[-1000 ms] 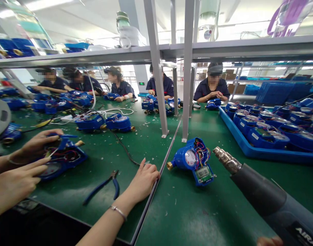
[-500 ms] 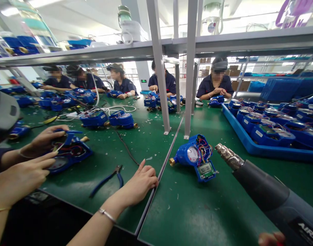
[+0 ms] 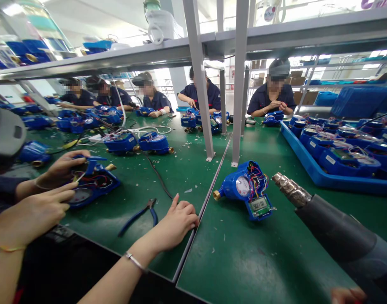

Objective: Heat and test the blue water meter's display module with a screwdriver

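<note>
My left hand [image 3: 178,223] rests on the green bench by the seam, thumb raised apart from slightly bent fingers, with nothing visible in it. A black cable runs up to it, and blue-handled cutting pliers [image 3: 142,216] lie to its left. Part of my right hand [image 3: 348,294] shows at the bottom edge, around a heat gun [image 3: 335,230]. The gun's metal nozzle points left toward a blue water meter [image 3: 244,188]. That meter lies with its cover open, coloured wires exposed and a small display board hanging out. The heat gun's handle is mostly hidden.
On my left, a co-worker's hands [image 3: 38,211] work on another open blue meter [image 3: 95,185]. A blue tray [image 3: 326,179] full of meters stands at the right. Metal posts [image 3: 239,93] hold up a shelf [image 3: 285,36]. Several people sit across the bench.
The view has tilted down and shifted slightly, so bench things appear a little farther right. My left hand stays by the seam; the heat gun still points at the meter.
</note>
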`<state>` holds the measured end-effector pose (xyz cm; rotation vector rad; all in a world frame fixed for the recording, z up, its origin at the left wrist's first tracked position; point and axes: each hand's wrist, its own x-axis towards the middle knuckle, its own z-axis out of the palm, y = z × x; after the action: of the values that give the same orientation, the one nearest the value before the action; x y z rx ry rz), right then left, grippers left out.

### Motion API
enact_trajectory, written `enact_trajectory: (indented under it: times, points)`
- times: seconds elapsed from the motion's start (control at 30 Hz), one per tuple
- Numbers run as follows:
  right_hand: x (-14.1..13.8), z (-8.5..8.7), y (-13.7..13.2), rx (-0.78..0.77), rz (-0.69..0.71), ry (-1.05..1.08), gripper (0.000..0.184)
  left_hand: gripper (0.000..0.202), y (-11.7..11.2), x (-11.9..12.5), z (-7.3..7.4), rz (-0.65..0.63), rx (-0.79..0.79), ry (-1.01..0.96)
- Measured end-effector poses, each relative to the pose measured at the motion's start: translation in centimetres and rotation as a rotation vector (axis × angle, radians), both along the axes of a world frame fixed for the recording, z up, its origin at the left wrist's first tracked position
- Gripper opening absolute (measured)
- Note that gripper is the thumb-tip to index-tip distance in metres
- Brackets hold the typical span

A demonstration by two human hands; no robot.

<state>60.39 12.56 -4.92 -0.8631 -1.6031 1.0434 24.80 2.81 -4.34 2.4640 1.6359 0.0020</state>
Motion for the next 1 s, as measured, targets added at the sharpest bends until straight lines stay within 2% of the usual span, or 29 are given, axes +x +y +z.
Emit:
enact_trajectory:
  times: [0.13, 0.23, 0.5, 0.67, 0.8, 0.87, 0.9, 0.97, 1.0]
  points:
    - [-0.7, 0.2, -0.4, -0.016, 0.016, 0.0, 0.035, 0.02, -1.0, 0.3, -0.7, 0.065, 0.035, 0.005]
    - [-1.7, 0.4, -1.0, -0.023, 0.048, -0.005, 0.043, 0.018, -0.8, 0.3, -0.5, 0.078, 0.019, -0.001]
    - [-5.1, 0.7, -3.0, -0.005, 0.119, 0.002, 0.049, 0.014, 0.6, -0.4, 0.7, -0.055, -0.042, 0.0]
    - [-5.7, 1.8, -2.7, 0.009, 0.135, 0.003, 0.05, 0.016, 0.2, 0.5, 0.9, -0.088, 0.068, 0.041]
    - [-6.5, 2.6, -2.0, 0.028, 0.151, 0.011, 0.048, 0.015, -0.7, 1.0, 0.8, -0.052, 0.176, 0.054]
    - [-7.0, 2.7, -1.7, 0.036, 0.153, 0.016, 0.053, 0.018, -2.6, 0.8, -0.3, 0.042, 0.29, 0.01]
    - [-7.2, 2.8, -1.6, 0.039, 0.152, 0.018, 0.055, 0.023, -4.1, 0.7, -1.3, 0.117, 0.372, -0.032]
    - [-7.4, 2.6, -1.4, 0.042, 0.149, 0.02, 0.055, 0.023, -8.3, 0.6, -4.4, 0.371, 0.665, -0.262]
    - [-7.5, 2.5, -1.4, 0.043, 0.149, 0.02, 0.054, 0.019, -10.7, 0.7, -6.4, 0.523, 0.735, -0.361]
